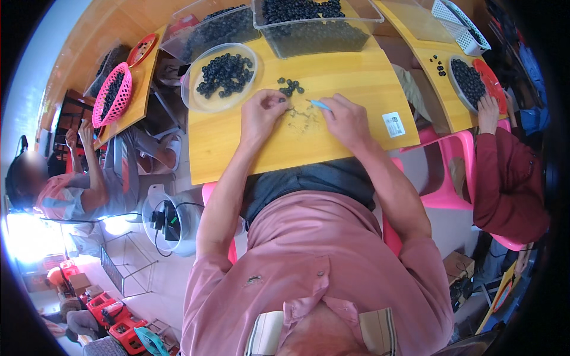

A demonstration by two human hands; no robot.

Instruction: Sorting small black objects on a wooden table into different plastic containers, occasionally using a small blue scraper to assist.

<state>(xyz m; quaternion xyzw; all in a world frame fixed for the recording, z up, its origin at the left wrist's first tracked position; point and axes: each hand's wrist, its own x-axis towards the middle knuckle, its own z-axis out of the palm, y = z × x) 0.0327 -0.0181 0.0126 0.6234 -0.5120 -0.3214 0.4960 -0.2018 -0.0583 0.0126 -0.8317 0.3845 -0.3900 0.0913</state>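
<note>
We see the left hand pinching one small dark round bead between its fingertips, just above the smooth, wood-grained yellow table. The right hand grips a slender light-blue tool. Near them we find fine dark crumbs, a little heap of glossy beads, and a round translucent bowl holding many more.

We find the bowl of beads at the far left corner of the table, and one bin of beads at the far edge, a second bin to its left, behind the bowl. We note loose beads right of the bowl, and a label near the right edge.
</note>
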